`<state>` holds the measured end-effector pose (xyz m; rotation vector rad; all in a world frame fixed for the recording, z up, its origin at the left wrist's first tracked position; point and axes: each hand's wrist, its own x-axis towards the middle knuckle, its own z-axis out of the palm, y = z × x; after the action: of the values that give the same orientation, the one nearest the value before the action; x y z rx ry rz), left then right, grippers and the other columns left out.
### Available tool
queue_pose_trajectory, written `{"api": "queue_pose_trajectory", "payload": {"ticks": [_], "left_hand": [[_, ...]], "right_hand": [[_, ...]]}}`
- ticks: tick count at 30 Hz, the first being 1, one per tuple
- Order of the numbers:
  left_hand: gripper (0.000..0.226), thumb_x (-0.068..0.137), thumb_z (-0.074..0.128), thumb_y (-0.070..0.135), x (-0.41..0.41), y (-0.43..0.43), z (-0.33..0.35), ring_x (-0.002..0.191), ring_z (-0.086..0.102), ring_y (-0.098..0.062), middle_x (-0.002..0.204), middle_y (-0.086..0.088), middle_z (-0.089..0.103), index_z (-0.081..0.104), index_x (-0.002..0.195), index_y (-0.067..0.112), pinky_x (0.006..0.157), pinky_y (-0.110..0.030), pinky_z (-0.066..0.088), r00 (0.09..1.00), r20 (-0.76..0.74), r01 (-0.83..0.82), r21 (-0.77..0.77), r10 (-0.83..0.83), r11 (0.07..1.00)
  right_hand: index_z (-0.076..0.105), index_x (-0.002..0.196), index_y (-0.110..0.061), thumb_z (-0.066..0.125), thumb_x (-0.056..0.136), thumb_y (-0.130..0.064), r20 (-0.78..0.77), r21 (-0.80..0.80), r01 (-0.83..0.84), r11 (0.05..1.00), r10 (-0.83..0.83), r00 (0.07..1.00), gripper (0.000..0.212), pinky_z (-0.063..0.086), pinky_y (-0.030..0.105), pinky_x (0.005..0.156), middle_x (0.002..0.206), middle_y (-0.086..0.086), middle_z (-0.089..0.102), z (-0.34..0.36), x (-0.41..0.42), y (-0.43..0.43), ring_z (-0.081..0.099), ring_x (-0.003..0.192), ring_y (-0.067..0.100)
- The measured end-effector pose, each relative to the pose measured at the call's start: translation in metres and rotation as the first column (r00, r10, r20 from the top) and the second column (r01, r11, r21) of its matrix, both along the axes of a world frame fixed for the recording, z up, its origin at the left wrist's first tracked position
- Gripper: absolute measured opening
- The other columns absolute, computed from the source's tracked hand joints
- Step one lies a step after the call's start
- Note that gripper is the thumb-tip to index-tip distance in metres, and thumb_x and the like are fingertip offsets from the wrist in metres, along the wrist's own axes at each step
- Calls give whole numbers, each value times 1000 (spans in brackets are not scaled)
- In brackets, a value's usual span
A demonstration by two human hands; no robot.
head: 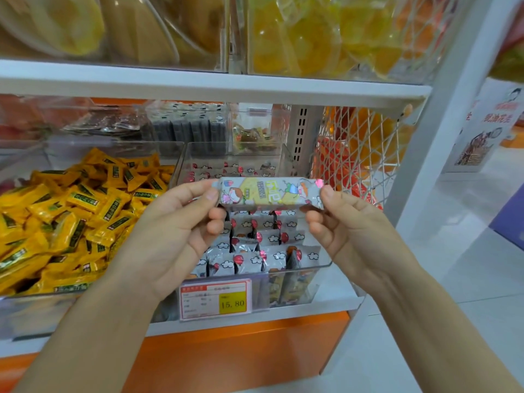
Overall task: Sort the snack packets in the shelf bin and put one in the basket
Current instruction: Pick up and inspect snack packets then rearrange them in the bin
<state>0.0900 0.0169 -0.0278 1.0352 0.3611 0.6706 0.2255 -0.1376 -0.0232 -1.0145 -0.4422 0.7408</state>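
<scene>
I record one snack packet [269, 194] held level above the shelf bin [295, 268], its long axis running 9 to 3 o'clock. My left hand [175, 231] pinches the 9 o'clock end and my right hand [348, 231] the 3 o'clock end. The basket is not in view.

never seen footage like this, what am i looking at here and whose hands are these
There is no machine here. One camera worn on a person's head looks down at their two bare hands in front of a shop shelf. The left hand and right hand each pinch one end of a snack packet, held level in front of a clear bin of similar packets. Beside the bin lies a heap of yellow packets, and a price tag sits on the bin's front.
</scene>
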Motion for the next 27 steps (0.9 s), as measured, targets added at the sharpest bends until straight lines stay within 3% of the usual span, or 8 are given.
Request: {"api": "queue_pose_trajectory", "payload": {"ticks": [6, 9, 11, 13, 16, 21, 24, 27], "left_hand": [[40, 72, 54, 2, 1, 0, 1, 51, 57, -7, 100, -18, 59, 59, 112, 3, 47, -12, 46, 1000, 20, -5, -104, 7, 995], [37, 86, 46, -4, -2, -1, 3, 56, 59, -6, 99, -16, 61, 56, 121, 3, 52, -13, 48, 1000, -10, 1, -50, -2, 999], [37, 87, 45, -5, -3, -2, 4, 59, 61, -6, 99, -17, 61, 57, 120, 5, 54, -14, 50, 999, -33, 7, 8, -7, 1000], [36, 85, 46, -7, -4, -5, 4, 61, 63, -7, 96, -15, 62, 61, 114, 8, 57, -16, 52, 999, -47, 20, 64, -17, 998], [37, 84, 47, -8, -4, -8, 4, 64, 65, -9, 79, -6, 62, 60, 115, 9, 59, -17, 53, 999, -47, 14, 127, -8, 992], [41, 85, 47, -12, -5, -12, 6, 75, 69, -14, 99, -14, 62, 58, 118, 9, 65, -18, 54, 997, -70, 32, 224, -17, 974], [43, 82, 48, -16, -4, -12, 5, 85, 70, -20, 104, -15, 66, 62, 111, 13, 69, -21, 55, 996, -80, 49, 235, -31, 971], [35, 75, 62, 4, -3, -13, 4, 87, 69, -18, 98, -10, 68, 63, 109, 12, 72, -24, 55, 998, -54, 32, 233, -20, 972]], "right_hand": [[57, 86, 0, 54, 83, -12, 27, 86, -5, 996, 2, 1000, 13, 50, 14, 49, 58, 4, 63, 0, -2, 1, 61, 51, 7], [58, 80, -1, 50, 91, -4, 243, 5, 54, 999, -53, 969, 14, 53, 18, 56, 58, 6, 65, -2, 0, 0, 64, 53, 14], [59, 80, -3, 53, 91, -2, 459, -77, 159, 984, -107, 882, 13, 54, 20, 59, 59, 6, 67, -4, 0, -1, 67, 57, 17], [58, 80, -3, 54, 90, 2, 568, -91, 229, 969, -139, 811, 11, 54, 21, 59, 60, 5, 68, -7, 0, -1, 69, 58, 17], [57, 85, -3, 55, 87, 8, 529, -48, 237, 970, -177, 830, 10, 54, 23, 60, 61, 6, 68, -8, 0, 0, 69, 59, 20], [58, 114, -11, 50, 87, 15, 479, -5, 166, 986, -144, 866, 38, 56, 26, 65, 79, 4, 55, -7, 0, 1, 70, 65, 23], [64, 103, -15, 51, 87, 12, 556, -13, 158, 987, -125, 822, 35, 56, 25, 66, 70, -16, 57, -7, -2, 1, 70, 65, 19], [63, 97, -15, 52, 87, 13, 604, -4, 175, 985, -137, 785, 32, 56, 26, 69, 69, -21, 56, -7, -1, 0, 69, 63, 16]]}}
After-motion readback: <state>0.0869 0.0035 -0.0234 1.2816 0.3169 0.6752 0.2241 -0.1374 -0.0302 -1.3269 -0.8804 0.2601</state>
